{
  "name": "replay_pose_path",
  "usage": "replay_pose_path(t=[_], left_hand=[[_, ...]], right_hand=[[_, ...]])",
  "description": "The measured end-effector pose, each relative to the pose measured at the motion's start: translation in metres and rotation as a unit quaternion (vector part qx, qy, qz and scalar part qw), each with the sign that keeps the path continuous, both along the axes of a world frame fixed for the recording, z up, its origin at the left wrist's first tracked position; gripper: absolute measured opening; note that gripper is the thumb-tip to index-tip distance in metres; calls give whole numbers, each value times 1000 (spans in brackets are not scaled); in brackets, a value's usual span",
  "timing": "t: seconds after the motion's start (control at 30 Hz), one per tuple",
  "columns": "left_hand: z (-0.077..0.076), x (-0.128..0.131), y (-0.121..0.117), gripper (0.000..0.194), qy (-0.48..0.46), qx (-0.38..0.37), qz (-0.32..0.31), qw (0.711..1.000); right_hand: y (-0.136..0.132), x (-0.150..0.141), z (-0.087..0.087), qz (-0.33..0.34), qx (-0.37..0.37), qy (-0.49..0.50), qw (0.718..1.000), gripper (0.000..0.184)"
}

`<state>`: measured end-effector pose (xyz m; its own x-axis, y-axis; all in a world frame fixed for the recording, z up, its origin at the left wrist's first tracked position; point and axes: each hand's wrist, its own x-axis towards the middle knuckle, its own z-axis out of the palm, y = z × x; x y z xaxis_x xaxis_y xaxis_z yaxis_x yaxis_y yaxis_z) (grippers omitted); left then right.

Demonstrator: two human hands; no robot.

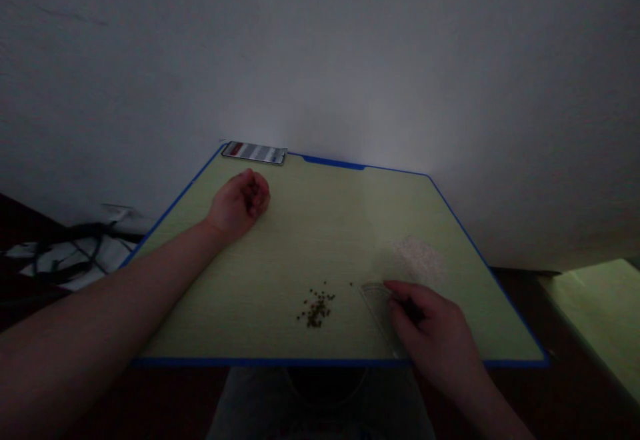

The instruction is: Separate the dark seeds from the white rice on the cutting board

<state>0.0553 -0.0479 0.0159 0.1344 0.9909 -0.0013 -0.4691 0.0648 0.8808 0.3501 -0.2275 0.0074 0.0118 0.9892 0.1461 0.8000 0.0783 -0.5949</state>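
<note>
My right hand is closed on a clear plastic protractor with a curved scale, held near the table's front edge. Part of the protractor is hidden behind my fingers. Left of it lies a loose scatter of small dark brown grains, and one stray grain sits near the protractor's corner. A spread heap of pale, whitish grains lies just beyond my right hand. My left hand rests on the far left of the table with its fingers curled in; whatever they hold, if anything, is hidden.
The pale green table has a blue rim and stands against a grey wall. At its far left corner lies a phone with a lit screen. Dark cables hang at the left, and another pale green surface shows at the right.
</note>
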Motion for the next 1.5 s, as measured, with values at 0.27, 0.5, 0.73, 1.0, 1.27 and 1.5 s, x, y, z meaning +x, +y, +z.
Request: replay_pose_path(t=[0.27, 0.5, 0.73, 1.0, 1.27, 1.5], left_hand=[[1, 1, -1, 47, 0, 0, 4, 1000], [-3, -2, 1, 47, 2, 16, -8, 1000], [-5, -3, 3, 45, 4, 22, -7, 1000], [-4, -2, 1, 44, -4, 18, -10, 1000], [-2, -2, 0, 46, -1, 13, -7, 1000], [-2, -1, 1, 47, -2, 7, -3, 1000]], right_hand=[[-3, -10, 1, 30, 2, 14, 999, 30], [13, 10, -2, -46, -1, -6, 999, 35], [14, 51, 3, -98, 8, -45, 994, 39], [34, 49, 2, -73, 32, -34, 996, 37], [40, 52, 2, -79, 5, 0, 997, 38], [41, 52, 2, -23, -3, 25, 999, 33]])
